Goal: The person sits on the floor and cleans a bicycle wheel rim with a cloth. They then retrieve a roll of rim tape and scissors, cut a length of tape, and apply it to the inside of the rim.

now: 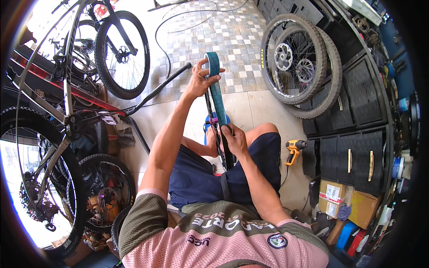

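Note:
A bicycle wheel (226, 157) stands edge-on between my knees, its purple hub (213, 121) showing low on its left side. Along the rim runs a teal band (217, 100) with a dark pattern; below my right hand the rim looks black. My left hand (201, 82) grips the far top of the wheel, thumb and fingers around the teal band. Nearer to me, my right hand (234, 140) is closed on the rim with its thumb on the band's near end. Whether a loose piece sits under that thumb, I cannot tell.
Mountain bikes with knobby tyres (121, 54) fill the left side. Two loose wheels (292, 58) lean on black drawers (357, 91) at right. A yellow heat gun (294, 151) is on the floor, with cardboard boxes (331, 196) nearby. A black hose (161, 85) crosses the left floor.

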`<state>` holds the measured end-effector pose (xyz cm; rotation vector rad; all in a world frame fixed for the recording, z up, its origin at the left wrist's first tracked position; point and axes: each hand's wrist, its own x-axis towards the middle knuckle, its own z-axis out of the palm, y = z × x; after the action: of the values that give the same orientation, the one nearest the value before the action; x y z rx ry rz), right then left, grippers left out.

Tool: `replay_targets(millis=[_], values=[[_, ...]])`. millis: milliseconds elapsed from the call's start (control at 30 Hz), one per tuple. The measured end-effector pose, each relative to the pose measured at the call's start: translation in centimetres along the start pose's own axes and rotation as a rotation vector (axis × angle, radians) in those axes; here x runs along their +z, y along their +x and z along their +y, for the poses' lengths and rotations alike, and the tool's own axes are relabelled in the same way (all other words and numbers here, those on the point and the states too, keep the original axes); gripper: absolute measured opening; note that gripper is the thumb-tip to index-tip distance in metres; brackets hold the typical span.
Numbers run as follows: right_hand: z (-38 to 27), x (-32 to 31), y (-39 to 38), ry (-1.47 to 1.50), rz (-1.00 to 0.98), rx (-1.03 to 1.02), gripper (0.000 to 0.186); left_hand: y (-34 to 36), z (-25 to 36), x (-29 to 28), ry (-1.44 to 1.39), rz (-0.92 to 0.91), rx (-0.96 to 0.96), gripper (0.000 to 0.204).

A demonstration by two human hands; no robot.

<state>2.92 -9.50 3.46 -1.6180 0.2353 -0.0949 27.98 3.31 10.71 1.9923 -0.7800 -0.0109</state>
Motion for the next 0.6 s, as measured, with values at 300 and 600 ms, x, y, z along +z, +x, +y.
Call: replay_targets(millis=[300, 600], values=[[0.4, 0.2, 0.2, 0.003, 0.025, -0.083, 0.036, 0.0, -1.4, 1.1, 0.038, 0.032, -0.052, 0.032], [-0.1, 0.1, 0.0, 0.051, 0.028, -0.068, 0.038, -0.3, -1.8, 1.6, 0.072, 0.033, -0.071, 0.029]])
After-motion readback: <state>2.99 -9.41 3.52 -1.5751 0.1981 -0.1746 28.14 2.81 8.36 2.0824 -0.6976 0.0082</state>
